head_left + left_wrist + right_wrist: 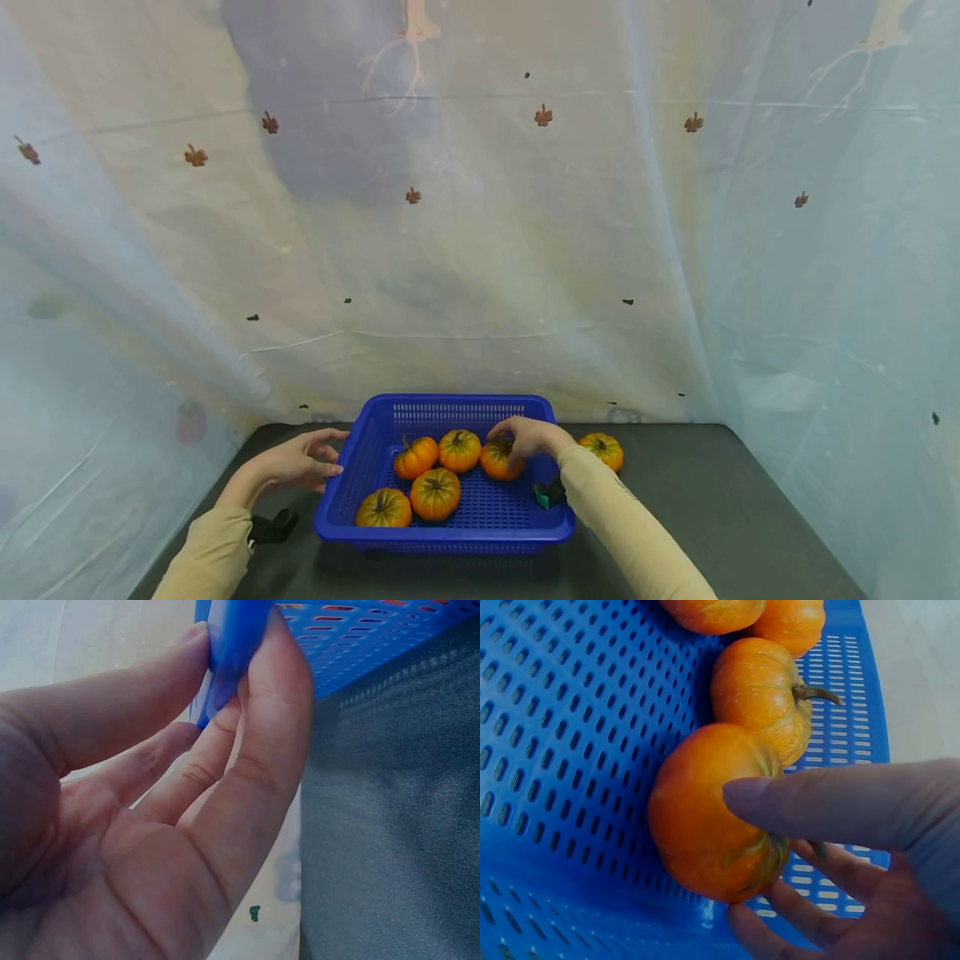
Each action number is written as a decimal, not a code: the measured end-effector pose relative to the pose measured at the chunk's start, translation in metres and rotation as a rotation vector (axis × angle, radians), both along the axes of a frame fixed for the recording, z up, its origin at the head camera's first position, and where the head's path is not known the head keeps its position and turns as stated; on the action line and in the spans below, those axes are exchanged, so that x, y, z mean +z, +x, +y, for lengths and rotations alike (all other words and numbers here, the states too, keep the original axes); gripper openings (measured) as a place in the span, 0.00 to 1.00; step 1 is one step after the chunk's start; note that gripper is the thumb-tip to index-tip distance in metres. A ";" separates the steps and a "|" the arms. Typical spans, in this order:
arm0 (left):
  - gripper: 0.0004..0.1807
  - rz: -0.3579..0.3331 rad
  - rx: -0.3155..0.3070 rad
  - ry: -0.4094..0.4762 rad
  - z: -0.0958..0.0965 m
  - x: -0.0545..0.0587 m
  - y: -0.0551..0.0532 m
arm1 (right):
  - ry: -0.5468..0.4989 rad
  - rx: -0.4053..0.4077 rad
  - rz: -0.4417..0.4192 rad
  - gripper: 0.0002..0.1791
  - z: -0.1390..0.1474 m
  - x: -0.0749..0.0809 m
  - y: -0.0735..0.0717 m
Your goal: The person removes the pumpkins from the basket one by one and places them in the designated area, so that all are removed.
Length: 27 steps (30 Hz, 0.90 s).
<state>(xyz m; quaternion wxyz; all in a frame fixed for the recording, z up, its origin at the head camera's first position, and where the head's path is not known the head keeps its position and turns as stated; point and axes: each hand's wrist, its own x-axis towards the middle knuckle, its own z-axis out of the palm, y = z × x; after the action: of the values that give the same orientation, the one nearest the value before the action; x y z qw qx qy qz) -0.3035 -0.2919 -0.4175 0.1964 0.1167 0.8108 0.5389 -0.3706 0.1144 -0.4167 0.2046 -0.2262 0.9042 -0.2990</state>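
A blue perforated plastic basket [442,534] stands on the dark table with several small orange pumpkins in it. At its left side my left hand [292,462] pinches the rim [238,645] between thumb and fingers. My right hand [534,437] reaches over the right side into the basket and holds a pumpkin [705,814], thumb on one side and fingers on the other. That pumpkin sits low, close to the basket floor, beside another pumpkin [459,451]. More lie to the left: one with a curved stem [415,458], one in front [435,495], one in the near left corner [383,508].
Outside the basket, one more pumpkin [602,451] lies on the table to the right, partly behind my right forearm. The dark tabletop [720,508] extends to the right. A pale printed plastic sheet [480,250] hangs behind the table and along both sides.
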 end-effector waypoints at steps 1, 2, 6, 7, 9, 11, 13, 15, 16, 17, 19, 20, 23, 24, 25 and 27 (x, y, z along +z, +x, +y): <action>0.41 0.000 0.000 -0.001 0.000 0.000 0.000 | 0.017 0.003 0.003 0.33 0.000 0.000 0.001; 0.41 0.000 0.001 -0.001 0.000 0.000 0.000 | 0.033 0.006 0.005 0.33 -0.001 0.000 0.001; 0.41 -0.001 -0.001 -0.002 0.000 -0.001 0.000 | 0.062 0.013 -0.006 0.32 -0.002 0.000 0.003; 0.41 -0.001 -0.001 -0.002 0.000 -0.001 0.000 | 0.062 0.014 -0.012 0.33 -0.003 -0.001 0.003; 0.41 0.001 -0.005 0.001 0.000 -0.001 0.000 | 0.063 0.017 -0.029 0.34 -0.003 -0.001 0.003; 0.41 0.002 -0.006 0.001 0.000 -0.002 -0.001 | 0.065 0.021 -0.041 0.35 -0.004 -0.002 0.004; 0.41 0.003 -0.007 0.002 0.000 -0.002 -0.001 | 0.069 0.026 -0.049 0.35 -0.004 -0.002 0.005; 0.41 0.003 -0.008 0.004 -0.001 -0.002 -0.001 | 0.075 0.033 -0.048 0.36 -0.004 -0.002 0.006; 0.41 0.003 -0.009 0.003 -0.001 -0.003 -0.001 | 0.077 0.035 -0.047 0.36 -0.004 -0.002 0.006; 0.41 0.003 -0.010 0.004 -0.001 -0.003 -0.001 | 0.080 0.039 -0.045 0.36 -0.004 -0.002 0.006; 0.41 0.001 -0.013 0.007 -0.001 -0.003 -0.002 | 0.091 0.048 -0.041 0.36 -0.004 -0.003 0.007; 0.41 0.001 -0.014 0.007 -0.001 -0.003 -0.002 | 0.097 0.052 -0.040 0.36 -0.004 -0.003 0.006; 0.41 0.002 -0.015 0.010 -0.002 -0.003 -0.002 | 0.114 0.065 -0.039 0.37 -0.005 -0.003 0.006; 0.41 0.001 -0.015 0.011 -0.002 -0.003 -0.002 | 0.120 0.066 -0.041 0.37 -0.006 -0.003 0.006; 0.41 0.001 -0.013 0.011 -0.002 -0.003 -0.002 | 0.125 0.067 -0.042 0.37 -0.006 -0.003 0.005; 0.41 0.001 -0.009 0.011 -0.002 -0.003 -0.002 | 0.133 0.069 -0.043 0.37 -0.007 -0.003 0.005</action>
<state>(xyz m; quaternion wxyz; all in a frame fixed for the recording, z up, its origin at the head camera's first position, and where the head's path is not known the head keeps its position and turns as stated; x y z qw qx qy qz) -0.3058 -0.2939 -0.4209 0.1979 0.1218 0.8074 0.5423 -0.3654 0.1073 -0.4197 0.2487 -0.2364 0.9092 -0.2358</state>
